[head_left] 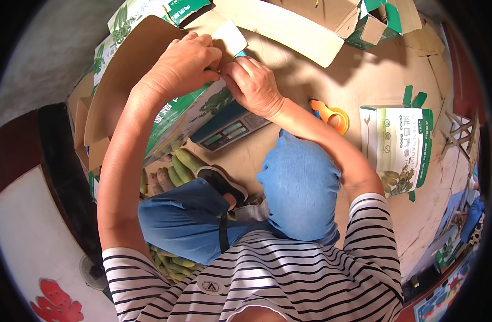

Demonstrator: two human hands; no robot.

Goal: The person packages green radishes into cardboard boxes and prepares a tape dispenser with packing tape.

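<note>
A large open cardboard box [129, 70] with green and white printed sides stands at the upper left, its brown flap raised. My left hand [189, 61] is at the box's far corner, fingers curled down at its edge. Close beside it, my right hand [250, 83] has its fingers bent in at the same corner, thumb near the left hand. A small white flap [230, 38] sticks up just beyond both hands, with a bit of blue at its edge. What the fingertips pinch is hidden. Below the box's printed side lies a blue device with a panel [234, 134].
An orange tape dispenser [334, 117] lies right of my right forearm. Farther right is a printed radish carton [397, 147]. Open cartons [289, 27] stand at the top. Green radishes [184, 165] lie by my shoe [222, 183], with more below my leg.
</note>
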